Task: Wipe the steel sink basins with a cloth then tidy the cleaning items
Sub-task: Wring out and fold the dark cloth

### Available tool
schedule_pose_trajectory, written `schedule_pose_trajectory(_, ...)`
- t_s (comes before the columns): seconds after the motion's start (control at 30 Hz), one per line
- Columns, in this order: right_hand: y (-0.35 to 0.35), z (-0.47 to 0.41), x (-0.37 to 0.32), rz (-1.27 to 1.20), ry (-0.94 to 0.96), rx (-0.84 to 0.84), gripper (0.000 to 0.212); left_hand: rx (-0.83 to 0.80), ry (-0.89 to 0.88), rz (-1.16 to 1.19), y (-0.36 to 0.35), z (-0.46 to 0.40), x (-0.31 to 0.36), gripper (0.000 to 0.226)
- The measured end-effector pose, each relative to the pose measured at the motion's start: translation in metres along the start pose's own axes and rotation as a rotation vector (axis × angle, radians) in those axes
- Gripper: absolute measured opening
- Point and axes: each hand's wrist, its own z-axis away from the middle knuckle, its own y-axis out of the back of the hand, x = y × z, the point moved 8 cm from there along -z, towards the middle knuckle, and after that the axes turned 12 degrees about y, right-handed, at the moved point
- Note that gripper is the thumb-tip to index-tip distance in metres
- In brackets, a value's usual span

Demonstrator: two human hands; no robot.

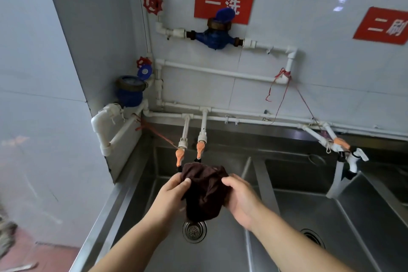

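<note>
Steel sink unit [123,194] against tiled wall, left basin [220,249] with round drain strainer [194,231], divider ridge [265,185], right basin [309,212] with second drain [312,236]

Both hands, left hand [171,194] and right hand [241,200], grip a bunched dark cloth [204,192] above the left sink basin [220,254].

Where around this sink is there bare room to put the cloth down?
Bare steel: left basin floor around its round drain, and right basin floor. Crowded: the back edge under the orange-handled taps.
</note>
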Motion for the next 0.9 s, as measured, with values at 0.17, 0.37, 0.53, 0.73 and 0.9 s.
schedule_pose_trajectory(0.17,-0.007,-0.004,-0.003,0.059,0.043,-0.034,0.037,-0.131,-0.066,-0.022,-0.019,-0.004,0.013,0.023)
schedule_pose_trajectory(0.37,0.004,-0.013,-0.027,0.383,0.101,0.022,0.007,-0.007,-0.061,-0.005,-0.004,-0.015,0.026,0.024)
schedule_pose_trajectory(0.53,0.008,-0.015,-0.046,0.458,0.134,-0.009,0.007,0.031,-0.026,0.069,0.004,-0.025,0.033,0.016)
schedule_pose_trajectory(0.73,-0.001,-0.013,-0.059,0.474,0.152,-0.147,0.026,0.033,-0.088,0.177,0.007,-0.033,0.051,0.014)
schedule_pose_trajectory(0.9,-0.002,-0.011,-0.061,0.386,0.114,-0.110,0.030,-0.015,-0.087,0.213,0.015,-0.040,0.054,0.015)
